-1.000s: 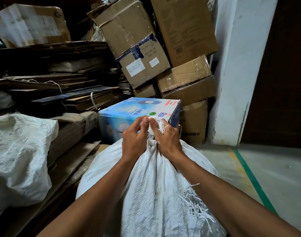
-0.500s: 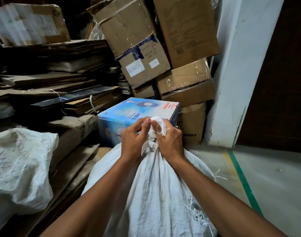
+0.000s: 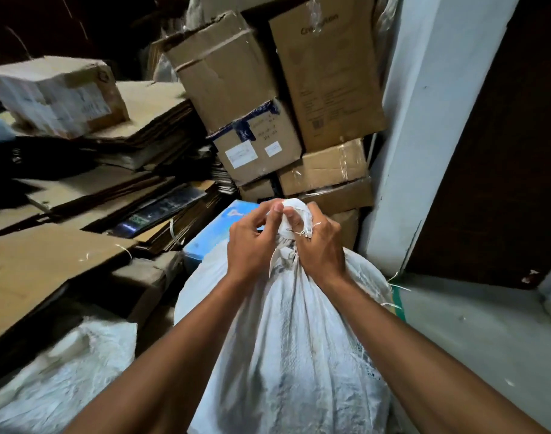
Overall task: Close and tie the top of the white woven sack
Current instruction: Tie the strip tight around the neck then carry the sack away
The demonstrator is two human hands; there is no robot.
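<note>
Cluttered storeroom corner, seen from the head camera, with a grey concrete floor [image 3: 474,339] on which the full white woven plastic sack [image 3: 293,355] stands upright directly before the person, between the two forearms; the upright stance lets the contents' weight hold the body still while the mouth is worked. Near the lower left lies a second white woven sack [image 3: 58,380], slumped on its side and untouched. At the sack's top, the fabric is gathered into a narrow neck [image 3: 288,261], evidently to shut the opening before knotting. Left hand [image 3: 252,242] has its fingers curled and appears to pinch the gathered cloth between thumb and forefinger near the crown; right hand [image 3: 319,242] is wrapped round the neck, with a loop of the twisted white fabric tail [image 3: 296,211] passing over its thumb, a hold that would keep the twist from unwinding. Whether a knot is already drawn tight cannot be told; the tie looks part-formed. Just behind the hands sits a light blue printed carton [image 3: 205,242], partly hidden. Farther back, flattened brown cardboard sheets [image 3: 80,195] are stacked at left, and brown corrugated cartons [image 3: 324,76] are piled against a white painted pillar [image 3: 424,130].
</note>
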